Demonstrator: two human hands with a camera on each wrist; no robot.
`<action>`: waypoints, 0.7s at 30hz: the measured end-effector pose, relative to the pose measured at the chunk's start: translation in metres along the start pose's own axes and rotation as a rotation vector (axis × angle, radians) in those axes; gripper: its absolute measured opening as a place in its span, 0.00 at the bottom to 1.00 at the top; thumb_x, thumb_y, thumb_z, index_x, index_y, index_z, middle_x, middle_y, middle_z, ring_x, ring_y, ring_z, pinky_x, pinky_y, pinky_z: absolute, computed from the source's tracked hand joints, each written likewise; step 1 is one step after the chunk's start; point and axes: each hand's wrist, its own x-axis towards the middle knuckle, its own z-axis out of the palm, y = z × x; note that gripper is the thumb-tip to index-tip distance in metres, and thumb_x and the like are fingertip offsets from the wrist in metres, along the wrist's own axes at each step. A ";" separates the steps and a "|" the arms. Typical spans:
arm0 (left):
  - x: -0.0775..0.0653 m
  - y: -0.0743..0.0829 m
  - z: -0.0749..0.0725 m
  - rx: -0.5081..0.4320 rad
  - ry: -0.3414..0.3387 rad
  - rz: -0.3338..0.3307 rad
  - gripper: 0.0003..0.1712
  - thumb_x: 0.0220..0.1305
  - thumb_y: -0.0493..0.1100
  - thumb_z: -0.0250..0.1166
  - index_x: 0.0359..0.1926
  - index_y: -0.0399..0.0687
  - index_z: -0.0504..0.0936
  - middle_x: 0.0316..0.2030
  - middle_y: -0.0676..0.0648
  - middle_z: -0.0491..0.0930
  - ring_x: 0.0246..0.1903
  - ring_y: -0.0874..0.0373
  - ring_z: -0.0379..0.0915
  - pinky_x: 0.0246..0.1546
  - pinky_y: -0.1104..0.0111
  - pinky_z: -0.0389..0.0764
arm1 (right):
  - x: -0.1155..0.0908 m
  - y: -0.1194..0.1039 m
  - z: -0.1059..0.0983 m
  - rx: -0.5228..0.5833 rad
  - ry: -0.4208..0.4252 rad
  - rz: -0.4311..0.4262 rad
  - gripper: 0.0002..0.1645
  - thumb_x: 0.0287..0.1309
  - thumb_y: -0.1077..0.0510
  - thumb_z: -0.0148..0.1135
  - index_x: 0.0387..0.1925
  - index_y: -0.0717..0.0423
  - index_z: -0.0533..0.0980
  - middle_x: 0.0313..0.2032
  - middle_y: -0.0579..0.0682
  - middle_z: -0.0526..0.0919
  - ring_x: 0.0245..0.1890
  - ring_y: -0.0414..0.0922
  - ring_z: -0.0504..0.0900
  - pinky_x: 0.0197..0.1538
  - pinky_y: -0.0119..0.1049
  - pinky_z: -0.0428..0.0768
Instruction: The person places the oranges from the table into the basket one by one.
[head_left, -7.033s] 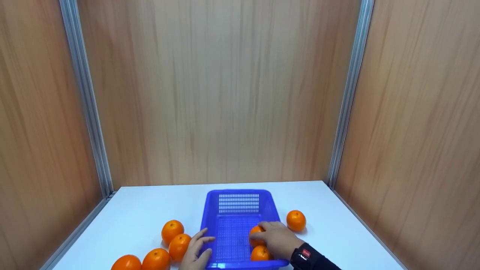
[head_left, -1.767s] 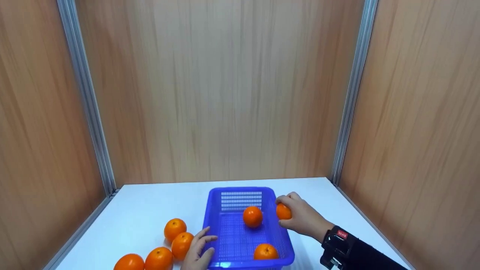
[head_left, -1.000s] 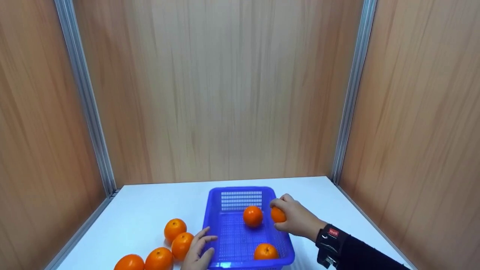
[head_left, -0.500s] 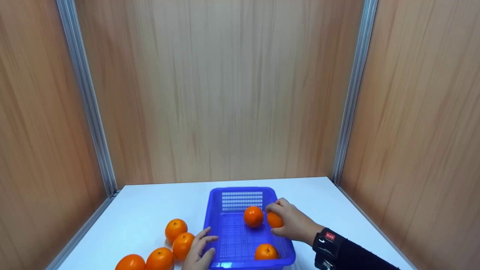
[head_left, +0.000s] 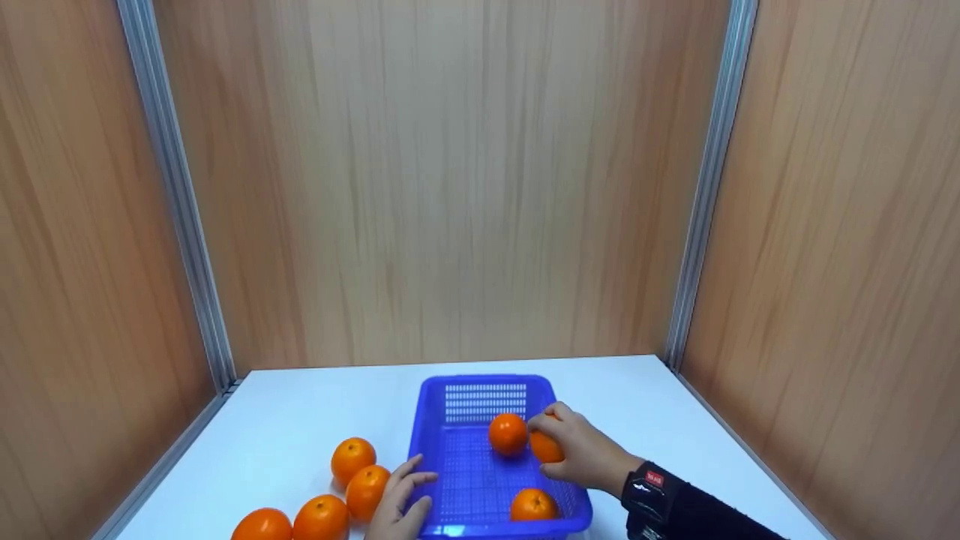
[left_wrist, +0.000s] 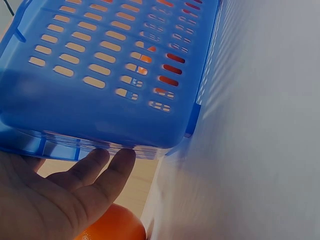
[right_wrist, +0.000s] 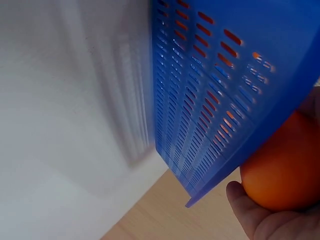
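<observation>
A blue plastic basket (head_left: pixel 461 480) with slotted walls stands on the white table. My right hand (head_left: pixel 589 451) grips an orange (head_left: pixel 546 446) over the basket's right rim; in the right wrist view the orange shows beside the rim. Inside the basket, one orange (head_left: pixel 508 434) lies toward the far end and another orange (head_left: pixel 534 505) is at the near right corner. My left hand (head_left: pixel 395 508) rests at the basket's left side. Its fingers (left_wrist: pixel 112 172) are extended and touch the basket in the left wrist view.
Several oranges sit on the table left of the basket, among them a farther orange (head_left: pixel 352 460) and one orange (head_left: pixel 367 492) close by my left hand. Wood-grain panels (head_left: pixel 465 180) with metal corner posts (head_left: pixel 712 187) enclose the table at the back and sides.
The orange that stood right of the basket is now in my right hand, which has moved left and nearer over the rim. Earlier, another orange shifted to the basket's far end. My left hand stays.
</observation>
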 end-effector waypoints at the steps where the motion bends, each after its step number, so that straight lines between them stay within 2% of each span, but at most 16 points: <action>1: 0.000 0.000 0.000 0.003 0.007 0.010 0.15 0.60 0.39 0.57 0.48 0.56 0.79 0.71 0.44 0.58 0.72 0.35 0.46 0.67 0.38 0.53 | 0.000 0.000 0.001 -0.004 0.000 0.001 0.29 0.53 0.44 0.68 0.55 0.21 0.68 0.50 0.40 0.67 0.45 0.40 0.73 0.46 0.33 0.82; 4: -0.001 -0.001 0.001 0.007 0.024 0.029 0.16 0.61 0.37 0.57 0.47 0.57 0.80 0.70 0.44 0.59 0.71 0.35 0.47 0.67 0.39 0.53 | 0.001 -0.001 0.002 -0.012 0.000 0.002 0.30 0.53 0.45 0.68 0.55 0.20 0.67 0.50 0.39 0.67 0.46 0.40 0.73 0.46 0.33 0.82; 12: -0.001 0.002 0.001 0.011 -0.018 -0.048 0.15 0.61 0.40 0.57 0.49 0.55 0.79 0.72 0.45 0.56 0.72 0.35 0.43 0.67 0.37 0.51 | 0.002 0.001 0.003 0.004 -0.021 0.005 0.30 0.52 0.44 0.68 0.55 0.20 0.67 0.49 0.37 0.68 0.45 0.39 0.73 0.48 0.33 0.81; 21: 0.000 0.002 0.000 -0.027 -0.018 -0.066 0.16 0.60 0.40 0.57 0.49 0.55 0.79 0.72 0.46 0.55 0.72 0.36 0.43 0.68 0.38 0.50 | 0.005 0.003 0.008 -0.019 -0.038 -0.013 0.30 0.52 0.41 0.68 0.55 0.18 0.67 0.50 0.37 0.67 0.47 0.39 0.72 0.50 0.35 0.80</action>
